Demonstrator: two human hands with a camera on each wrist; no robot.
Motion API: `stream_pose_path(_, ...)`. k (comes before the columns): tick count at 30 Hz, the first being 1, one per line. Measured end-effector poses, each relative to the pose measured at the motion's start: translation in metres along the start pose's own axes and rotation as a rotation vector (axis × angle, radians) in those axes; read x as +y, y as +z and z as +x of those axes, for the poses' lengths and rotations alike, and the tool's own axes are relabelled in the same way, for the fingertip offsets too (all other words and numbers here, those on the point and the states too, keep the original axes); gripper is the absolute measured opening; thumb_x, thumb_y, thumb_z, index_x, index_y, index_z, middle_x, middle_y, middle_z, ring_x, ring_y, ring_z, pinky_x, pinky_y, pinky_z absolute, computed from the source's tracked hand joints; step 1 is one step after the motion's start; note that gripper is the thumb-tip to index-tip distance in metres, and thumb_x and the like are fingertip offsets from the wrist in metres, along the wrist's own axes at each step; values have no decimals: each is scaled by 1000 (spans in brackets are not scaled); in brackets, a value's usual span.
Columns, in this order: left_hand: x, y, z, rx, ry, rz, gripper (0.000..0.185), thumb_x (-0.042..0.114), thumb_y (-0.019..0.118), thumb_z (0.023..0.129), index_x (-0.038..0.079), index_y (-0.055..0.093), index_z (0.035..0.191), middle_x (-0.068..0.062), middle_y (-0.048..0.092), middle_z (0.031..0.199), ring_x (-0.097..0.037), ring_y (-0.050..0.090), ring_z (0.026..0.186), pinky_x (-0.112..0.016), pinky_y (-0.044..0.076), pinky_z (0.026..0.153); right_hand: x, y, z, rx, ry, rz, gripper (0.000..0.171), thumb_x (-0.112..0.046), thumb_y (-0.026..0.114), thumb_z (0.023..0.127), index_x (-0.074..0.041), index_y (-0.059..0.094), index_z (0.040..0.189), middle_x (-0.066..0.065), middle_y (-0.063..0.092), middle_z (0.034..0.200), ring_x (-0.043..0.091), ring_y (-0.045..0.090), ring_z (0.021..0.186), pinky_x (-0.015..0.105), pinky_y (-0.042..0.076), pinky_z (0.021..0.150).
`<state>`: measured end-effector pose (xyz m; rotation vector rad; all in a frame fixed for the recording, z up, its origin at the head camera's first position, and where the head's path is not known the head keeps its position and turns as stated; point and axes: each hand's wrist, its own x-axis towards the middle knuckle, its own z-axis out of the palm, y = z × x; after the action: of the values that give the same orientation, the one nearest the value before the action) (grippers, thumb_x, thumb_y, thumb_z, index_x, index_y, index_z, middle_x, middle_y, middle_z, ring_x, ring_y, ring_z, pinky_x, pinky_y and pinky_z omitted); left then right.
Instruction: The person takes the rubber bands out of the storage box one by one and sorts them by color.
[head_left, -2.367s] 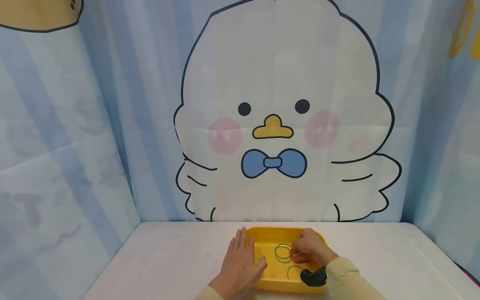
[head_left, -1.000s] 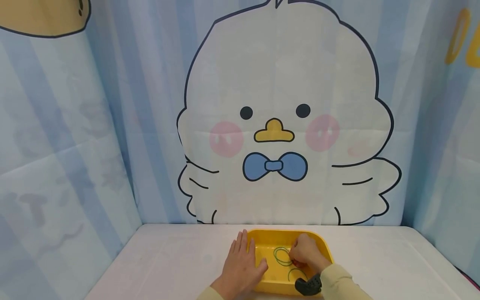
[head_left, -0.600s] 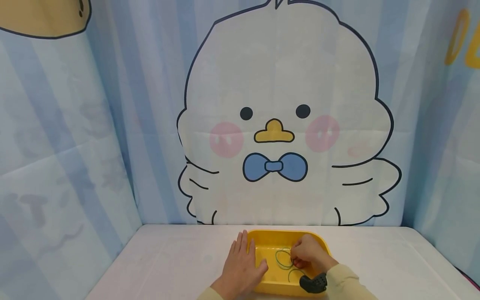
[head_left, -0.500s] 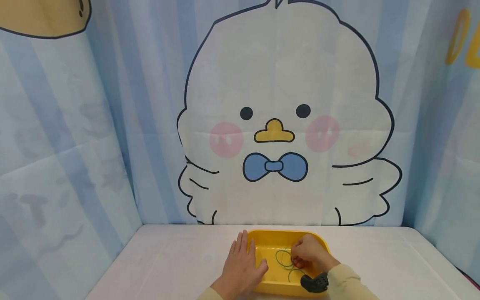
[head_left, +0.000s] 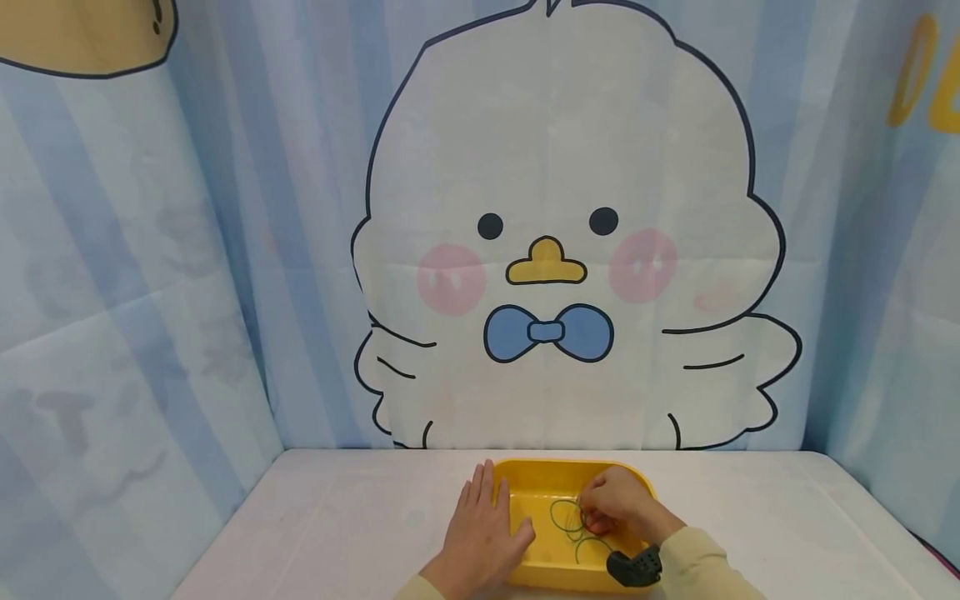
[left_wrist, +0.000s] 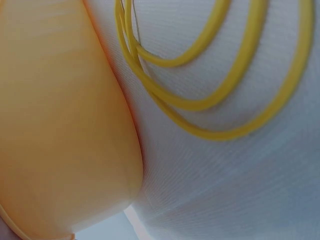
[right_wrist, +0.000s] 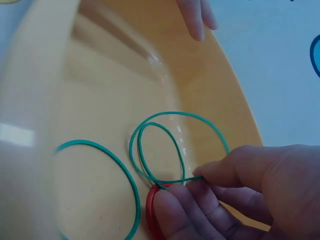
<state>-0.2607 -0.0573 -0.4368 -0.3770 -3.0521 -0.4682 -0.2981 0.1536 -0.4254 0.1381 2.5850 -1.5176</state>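
My left hand (head_left: 480, 533), fingers straight, rests along the left rim of a yellow plastic tray (head_left: 525, 577). Inside the tray's right half, my right hand (head_left: 618, 500) pinches a green rubber band (right_wrist: 175, 113) between thumb and fingertips. That band makes overlapping loops in the right wrist view. Red rubber bands (right_wrist: 150, 215) lie right at the right fingertips, partly hidden by them. Closer to the near wall, another green rubber band (right_wrist: 136, 195) lies on the tray floor. The left hand's fingers (right_wrist: 192, 20) show over the far rim in the right wrist view.
Several yellow rubber bands (left_wrist: 220, 135) lie on the white table (head_left: 337, 517) beside the tray's outer wall in the left wrist view. A black device (head_left: 633, 568) sits on the right wrist. Behind the table hangs a curtain (head_left: 547, 400) with a cartoon bird.
The right hand has shifted slightly within the tray, and green loops beside it have changed shape as its fingers pull at them. The left hand keeps its place on the rim.
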Motion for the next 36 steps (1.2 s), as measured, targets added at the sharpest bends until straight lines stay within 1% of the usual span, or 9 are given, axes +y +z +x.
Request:
stream_pose_path(5, 1, -1, -1, 11, 8, 7, 72, 50, 40, 94, 1, 44, 147, -19, 18, 165, -35, 21, 152, -52, 23, 122, 1, -3, 0, -20, -3, 19, 11, -3, 68, 83, 8, 70, 85, 7, 62, 61, 11, 61, 49, 25, 58, 53)
stream_pose_path(8, 0, -1, -2, 14, 11, 10, 73, 51, 40, 94, 0, 44, 147, -20, 18, 164, -36, 21, 152, -53, 23, 122, 1, -6, -1, -63, -4, 50, 14, -4, 66, 86, 9, 70, 87, 8, 66, 64, 12, 63, 52, 25, 59, 55)
stream_pose_path(13, 1, -2, -2, -1, 2, 3, 73, 51, 40, 94, 0, 43, 147, -19, 17, 165, -35, 20, 152, -53, 22, 122, 2, -11, -1, -126, -15, 102, 18, -6, 62, 91, 11, 68, 91, 10, 70, 70, 13, 67, 57, 27, 60, 58)
stream_pose_path(21, 2, -3, -1, 1, -2, 1, 74, 51, 41, 94, 1, 43, 148, -19, 16, 165, -35, 20, 152, -53, 22, 122, 0, -20, -5, -198, -39, 158, 21, -8, 60, 94, 12, 65, 100, 11, 73, 79, 14, 71, 63, 30, 61, 63)
stream_pose_path(27, 2, -2, -2, 9, 1, -8, 75, 50, 41, 93, -1, 41, 148, -19, 17, 165, -36, 20, 152, -54, 22, 122, -5, -26, -11, -223, -25, 182, 22, -10, 60, 95, 11, 64, 104, 12, 73, 81, 15, 71, 65, 30, 61, 65)
stream_pose_path(32, 1, -1, -2, 13, 12, -12, 76, 50, 41, 93, -1, 38, 149, -20, 18, 165, -36, 20, 152, -54, 22, 122, -4, -30, -13, -249, -39, 208, 24, -10, 60, 96, 12, 62, 106, 13, 73, 85, 14, 72, 67, 29, 61, 66)
stream_pose_path(36, 0, 0, 0, 10, 19, -27, 76, 49, 42, 94, -2, 35, 151, -20, 18, 164, -36, 20, 152, -54, 22, 122, -3, -32, -15, -228, -26, 206, 24, -10, 60, 96, 11, 62, 107, 14, 73, 86, 15, 72, 67, 30, 62, 66)
